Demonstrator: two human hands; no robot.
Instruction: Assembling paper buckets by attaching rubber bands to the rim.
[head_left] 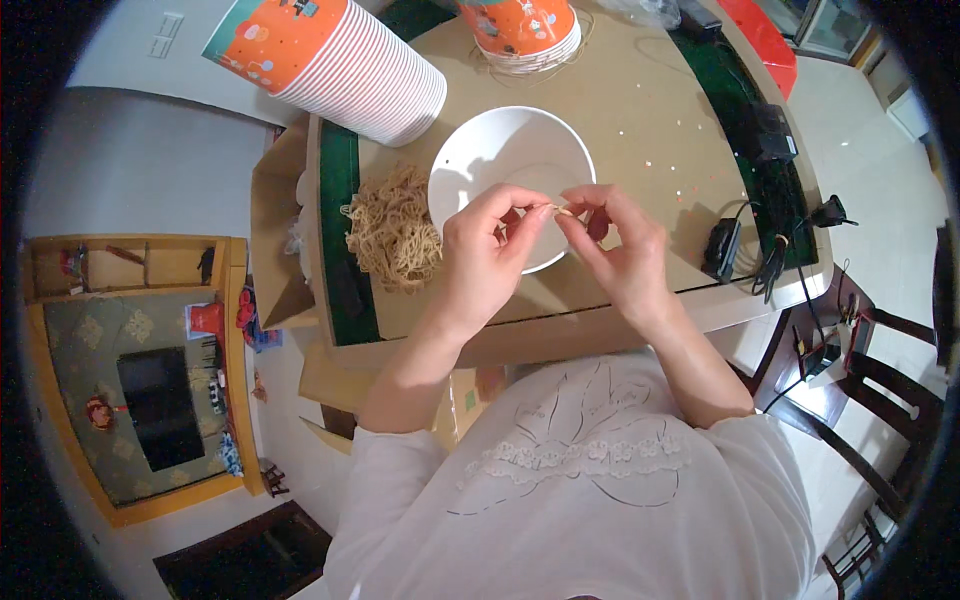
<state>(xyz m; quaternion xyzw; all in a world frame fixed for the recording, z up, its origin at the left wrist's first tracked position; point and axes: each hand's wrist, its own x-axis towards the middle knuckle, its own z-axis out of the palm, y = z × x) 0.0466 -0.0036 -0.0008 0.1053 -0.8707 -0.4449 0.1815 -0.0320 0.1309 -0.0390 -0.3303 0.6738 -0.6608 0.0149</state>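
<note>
My left hand [492,243] and my right hand [622,244] meet over a round white paper bucket [468,160]. Between both sets of pinched fingertips runs a short, thin tan string [558,208]; most of it is hidden by the fingers. The bucket stands on the table with its mouth up, and I see no contents in the part that shows. Left of it, close to my left wrist, lies a tangled heap of tan strings [393,232].
A tall nested stack of orange-and-white paper buckets [370,85] rises behind the heap. Another orange bucket stack [525,35] stands at the back, with loose strands around its base. Black adapters [722,248] and cables line the table's right edge. Small crumbs dot the brown tabletop [640,235].
</note>
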